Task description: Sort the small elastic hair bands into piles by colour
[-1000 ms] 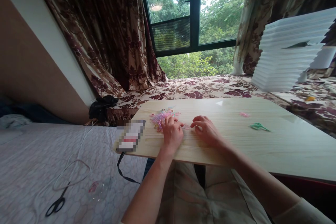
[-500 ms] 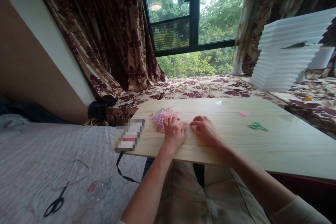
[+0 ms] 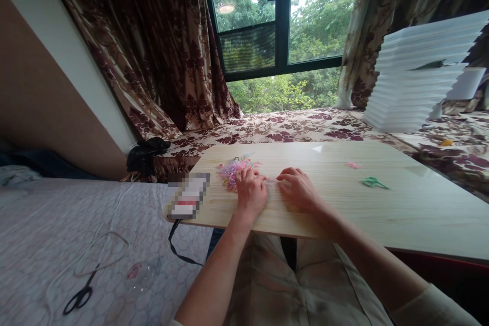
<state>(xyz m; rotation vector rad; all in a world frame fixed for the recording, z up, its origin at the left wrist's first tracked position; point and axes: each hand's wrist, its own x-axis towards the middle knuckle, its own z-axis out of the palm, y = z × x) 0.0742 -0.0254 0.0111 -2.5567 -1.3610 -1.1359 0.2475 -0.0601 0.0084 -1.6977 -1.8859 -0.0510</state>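
A pile of small pastel loops and strands (image 3: 233,170), pink, lilac and yellow, lies on the light wooden tabletop (image 3: 328,219). My left hand (image 3: 252,193) rests at the right side of this pile, covering part of it, fingers curled and thumb pressed in. Just across from it, my right hand (image 3: 300,188) is bent with thumb and index finger closed together, its fingertips pointing left. A faint pale bit (image 3: 270,182) shows in the narrow gap between the hands; what it is, and how each hand grips it, is too small to make out.
Right of my hands lie a small pink clump (image 3: 352,165) and green scissors (image 3: 374,182). A blurred-out phone-like object (image 3: 189,196) sits at the left edge. Black scissors (image 3: 78,300) and a white cable (image 3: 110,234) are on the bed. White pleated sheets (image 3: 416,81) stand behind.
My left thumb has drawn in closer to its fingers, and the left hand has shifted very slightly left. My right hand stays almost in place.
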